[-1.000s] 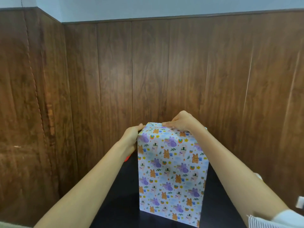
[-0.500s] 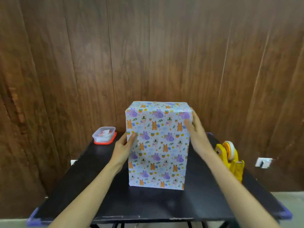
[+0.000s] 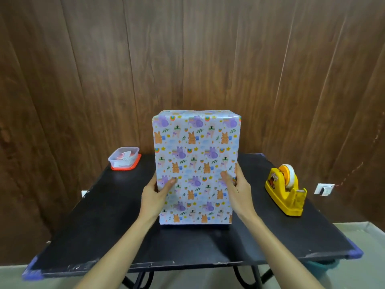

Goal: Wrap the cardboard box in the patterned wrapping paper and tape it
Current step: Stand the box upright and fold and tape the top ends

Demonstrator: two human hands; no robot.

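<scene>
Fingers [image 3: 238, 173] of the left hand [image 3: 155, 192] and right hand [image 3: 239, 190] grip the box [image 3: 195, 147] by its sides, thumbs on front, upright mid-table [image 3: 104, 215], fully papered, so wrapping looks done, tape seams unseen.

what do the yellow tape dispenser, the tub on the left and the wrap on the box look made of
Tape dispenser: probably hard moulded plastic, glossy yellow, with highlights on its rounded edges.
Tub: clear plastic, its contents showing through; the red piece under it looks plastic too.
Wrap on the box: printed paper, slight sheen, crisp folds at the top edges.
</scene>
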